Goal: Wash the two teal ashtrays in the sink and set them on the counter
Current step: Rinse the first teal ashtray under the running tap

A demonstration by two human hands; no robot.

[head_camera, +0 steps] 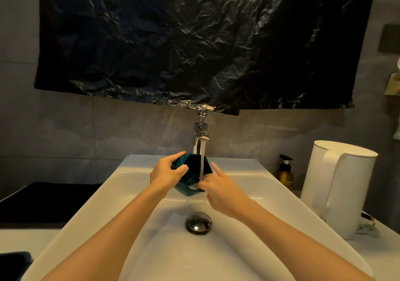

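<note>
Left grip (167,172) pinches the glossy dark-teal angular ashtray (188,164), tilted in the stream below the chrome faucet (200,137). Right grip (225,192), loosely spread, rubs inside. Best kept tilted and held firmly, as the wet surface probably slips.

A home bathroom: white basin (138,168), chrome tap (200,137), soap pump bottle (284,172), grey wall tiles (86,124).
</note>
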